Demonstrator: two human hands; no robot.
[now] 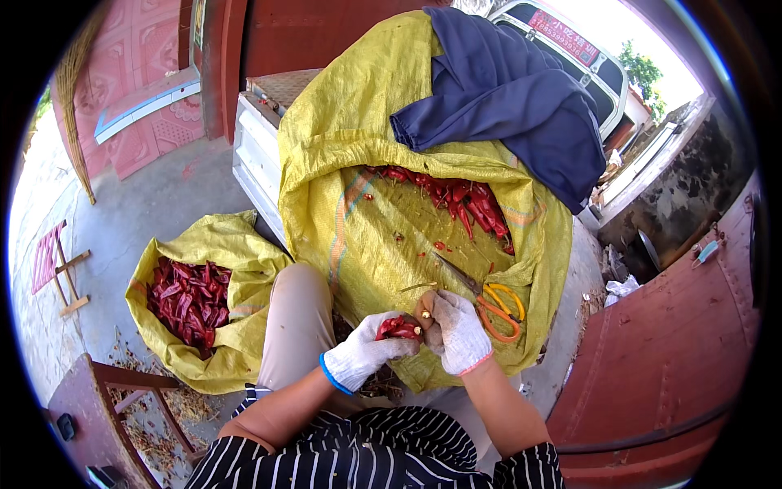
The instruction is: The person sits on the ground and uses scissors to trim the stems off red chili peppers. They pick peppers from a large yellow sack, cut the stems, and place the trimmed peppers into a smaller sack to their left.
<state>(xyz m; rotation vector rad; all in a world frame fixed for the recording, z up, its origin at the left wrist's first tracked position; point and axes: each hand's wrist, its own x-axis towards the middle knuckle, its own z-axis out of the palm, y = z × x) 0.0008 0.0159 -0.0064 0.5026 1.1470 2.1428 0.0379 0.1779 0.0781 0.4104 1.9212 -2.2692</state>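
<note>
Several red chili peppers (397, 328) are bunched in my left hand (366, 348), which wears a white knit glove with a blue cuff. A pale cut end faces my right hand (452, 330). That hand, in a soiled glove with a pink cuff, pinches a small pale pepper stem end (426, 314) close beside the bunch. Scissors (489, 299) with orange and yellow handles lie on the large yellow woven sack (366, 244), just beyond my right hand. Inside the sack's mouth are more red chili peppers (470, 205). A thin stem (418, 286) shows above my right fingertips.
A smaller yellow sack (244, 244) of dark red peppers (186, 302) stands left of my knee. Dark blue cloth (507, 104) drapes the large sack. Around are a wooden stool (122, 397), a folding stool (58, 269), a broom (73, 104) and a red metal door (654, 367).
</note>
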